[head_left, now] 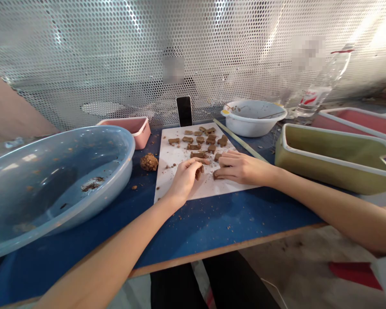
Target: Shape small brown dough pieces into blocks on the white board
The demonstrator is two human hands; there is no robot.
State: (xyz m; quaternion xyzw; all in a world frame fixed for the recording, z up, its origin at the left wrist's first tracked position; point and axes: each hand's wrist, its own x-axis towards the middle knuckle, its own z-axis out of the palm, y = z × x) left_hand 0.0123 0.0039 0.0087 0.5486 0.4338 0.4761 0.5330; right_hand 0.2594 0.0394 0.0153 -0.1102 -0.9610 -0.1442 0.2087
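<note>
Pinching one brown piece, the left hand sits at the frame's centre; just right of it, the right hand touches a second piece, whether gripping I cannot tell. Over a dozen more lie on one white board, above both hands. One lump sits beyond its left edge. Crumb-specked blue tabletop leaves room below the board.
</note>
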